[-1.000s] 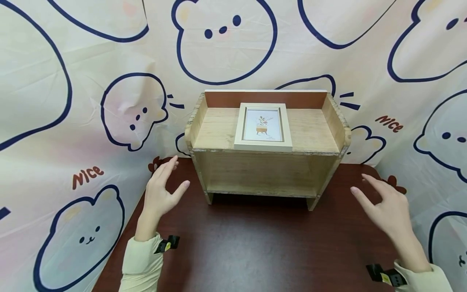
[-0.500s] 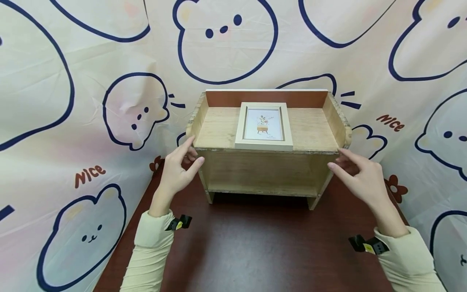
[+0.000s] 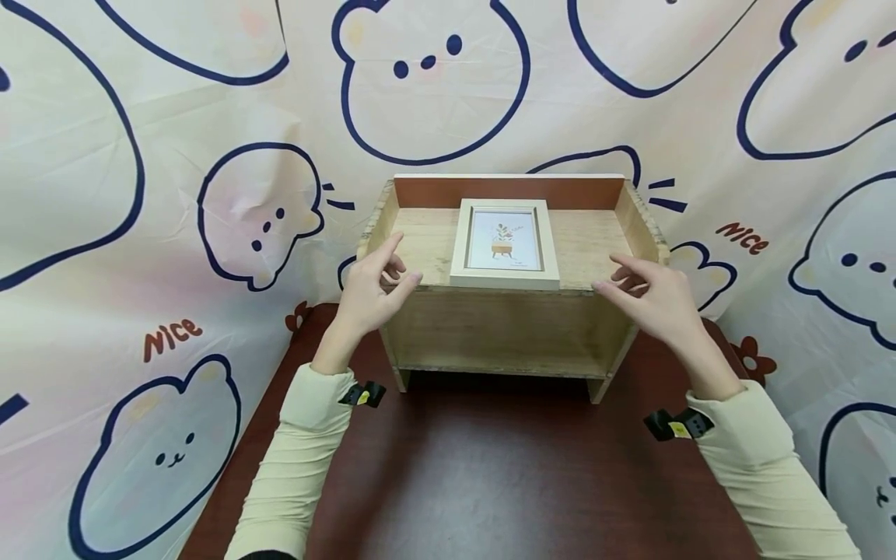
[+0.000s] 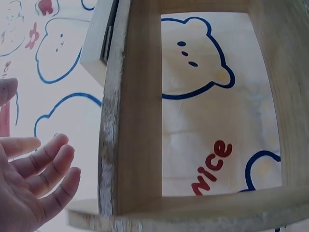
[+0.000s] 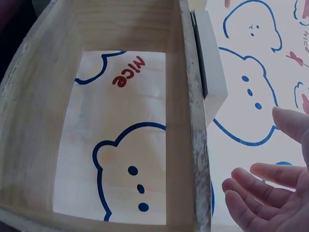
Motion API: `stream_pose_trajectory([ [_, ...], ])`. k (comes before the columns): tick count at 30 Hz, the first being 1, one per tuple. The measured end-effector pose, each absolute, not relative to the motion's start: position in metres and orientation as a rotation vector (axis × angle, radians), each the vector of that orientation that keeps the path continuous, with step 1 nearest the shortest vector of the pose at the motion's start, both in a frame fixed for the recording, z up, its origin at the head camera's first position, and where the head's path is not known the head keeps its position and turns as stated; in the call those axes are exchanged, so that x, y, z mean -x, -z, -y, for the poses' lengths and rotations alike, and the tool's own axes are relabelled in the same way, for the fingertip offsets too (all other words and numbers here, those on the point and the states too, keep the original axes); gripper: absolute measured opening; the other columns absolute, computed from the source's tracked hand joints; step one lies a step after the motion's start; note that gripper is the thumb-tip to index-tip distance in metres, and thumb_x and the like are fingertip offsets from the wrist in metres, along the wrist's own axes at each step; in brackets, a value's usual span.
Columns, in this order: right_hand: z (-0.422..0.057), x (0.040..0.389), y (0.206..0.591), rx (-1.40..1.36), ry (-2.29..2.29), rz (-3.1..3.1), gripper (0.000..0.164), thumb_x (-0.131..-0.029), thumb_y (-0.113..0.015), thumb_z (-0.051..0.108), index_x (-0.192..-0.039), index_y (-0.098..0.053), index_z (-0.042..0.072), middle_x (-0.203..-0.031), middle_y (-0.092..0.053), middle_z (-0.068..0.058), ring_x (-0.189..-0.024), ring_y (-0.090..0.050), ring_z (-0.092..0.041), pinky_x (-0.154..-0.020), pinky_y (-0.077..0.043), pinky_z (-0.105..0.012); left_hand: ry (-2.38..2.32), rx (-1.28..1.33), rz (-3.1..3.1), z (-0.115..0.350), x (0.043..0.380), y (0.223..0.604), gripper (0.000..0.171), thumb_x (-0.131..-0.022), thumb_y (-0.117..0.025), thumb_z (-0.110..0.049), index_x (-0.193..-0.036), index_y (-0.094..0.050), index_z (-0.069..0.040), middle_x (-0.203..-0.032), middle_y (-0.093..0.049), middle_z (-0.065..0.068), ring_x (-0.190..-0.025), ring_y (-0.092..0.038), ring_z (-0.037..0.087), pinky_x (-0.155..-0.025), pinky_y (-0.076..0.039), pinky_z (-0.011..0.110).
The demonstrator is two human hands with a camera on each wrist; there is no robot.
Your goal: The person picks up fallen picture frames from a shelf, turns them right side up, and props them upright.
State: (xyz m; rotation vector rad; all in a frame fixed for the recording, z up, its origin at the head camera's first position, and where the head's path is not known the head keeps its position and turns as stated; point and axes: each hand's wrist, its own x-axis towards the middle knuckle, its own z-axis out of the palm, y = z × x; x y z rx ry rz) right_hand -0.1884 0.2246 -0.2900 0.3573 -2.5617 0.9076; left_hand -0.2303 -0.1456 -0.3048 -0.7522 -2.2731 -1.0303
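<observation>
A cream picture frame (image 3: 505, 243) with a potted-plant print lies on the top of a wooden shelf unit (image 3: 490, 330). Left hand (image 3: 371, 292) and right hand (image 3: 654, 299) hover on either side, apart from it, empty, fingers loosely bent, thumbs spread. Below is a dark table (image 3: 504, 467); behind, bear-patterned cloth (image 3: 434, 109).

You have a shelf (image 3: 497, 327) of matt wood with visible grain, its front edges (image 4: 109, 145) rough and flaking. The picture frame (image 3: 505, 278) looks smooth and matt, its print (image 3: 504, 237) paper-like. Your tabletop (image 3: 490, 482) is smooth and glossy, the backdrop (image 3: 434, 101) creased and cloth-like; your sleeves (image 3: 297, 459) are wrinkled cloth, the wrist cameras (image 3: 362, 394) plastic-looking.
</observation>
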Motion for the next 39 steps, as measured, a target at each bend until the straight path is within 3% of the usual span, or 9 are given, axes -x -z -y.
stream_pose_trajectory([
  [9,-0.210,0.203,0.275,-0.346,-0.958,2.665,0.060,-0.084,-0.061,0.041,-0.126,-0.052,0.000,-0.105,-0.061,-0.023,-0.090,-0.060,-0.034,-0.070,-0.049,-0.046,1.111,0.696,2.487,0.130,0.246,0.290,0.062,-0.086,-0.058,-0.029,-0.137,-0.037,-0.001,-0.087,-0.060,0.013,-0.079,-0.056,0.022,-0.069,-0.049,0.034],
  [17,-0.204,0.223,0.265,-0.253,-1.002,2.753,0.064,-0.083,-0.061,0.043,-0.129,-0.049,0.001,-0.114,-0.058,-0.021,-0.100,-0.058,-0.035,-0.077,-0.047,-0.047,1.213,0.583,2.631,0.122,0.266,0.282,0.063,-0.089,-0.055,-0.031,-0.141,-0.031,-0.005,-0.098,-0.061,0.014,-0.092,-0.058,0.026,-0.084,-0.046,0.038],
  [25,-0.200,0.245,0.256,-0.182,-1.464,2.774,0.067,-0.086,-0.060,0.034,-0.137,-0.035,-0.002,-0.125,-0.047,-0.024,-0.089,-0.063,-0.030,-0.070,-0.054,-0.029,1.213,0.512,2.701,0.117,0.282,0.276,0.065,-0.089,-0.056,-0.034,-0.142,-0.029,-0.009,-0.109,-0.059,0.015,-0.103,-0.056,0.029,-0.091,-0.042,0.041],
  [28,-0.197,0.251,0.253,-0.134,-1.612,2.765,0.069,-0.087,-0.059,0.034,-0.139,-0.031,-0.001,-0.131,-0.043,-0.024,-0.100,-0.058,-0.033,-0.075,-0.052,-0.029,1.232,0.487,2.721,0.115,0.286,0.273,0.067,-0.088,-0.056,-0.036,-0.143,-0.028,-0.010,-0.114,-0.057,0.015,-0.106,-0.054,0.030,-0.089,-0.044,0.040],
  [32,-0.196,0.259,0.252,-0.109,-1.728,2.766,0.071,-0.088,-0.059,0.034,-0.141,-0.026,0.000,-0.134,-0.041,-0.023,-0.110,-0.051,-0.037,-0.079,-0.051,-0.032,1.370,0.450,2.722,0.111,0.290,0.269,0.070,-0.086,-0.060,-0.034,-0.143,-0.027,-0.011,-0.120,-0.051,0.015,-0.109,-0.052,0.028,-0.078,-0.051,0.036],
  [34,-0.196,0.263,0.252,-0.089,-1.773,2.765,0.072,-0.088,-0.059,0.034,-0.142,-0.025,0.000,-0.133,-0.041,-0.024,-0.111,-0.050,-0.037,-0.079,-0.051,-0.032,1.462,0.435,2.704,0.108,0.292,0.267,0.072,-0.084,-0.063,-0.032,-0.143,-0.027,-0.011,-0.123,-0.049,0.015,-0.106,-0.054,0.027,-0.071,-0.053,0.034],
  [39,-0.196,0.273,0.251,0.018,-1.873,2.752,0.071,-0.088,-0.057,0.034,-0.142,-0.024,0.000,-0.134,-0.039,-0.025,-0.114,-0.048,-0.036,-0.081,-0.050,-0.033,1.658,0.382,2.667,0.103,0.299,0.265,0.074,-0.083,-0.066,-0.028,-0.143,-0.027,-0.009,-0.126,-0.047,0.016,-0.095,-0.059,0.028,-0.070,-0.054,0.033],
])
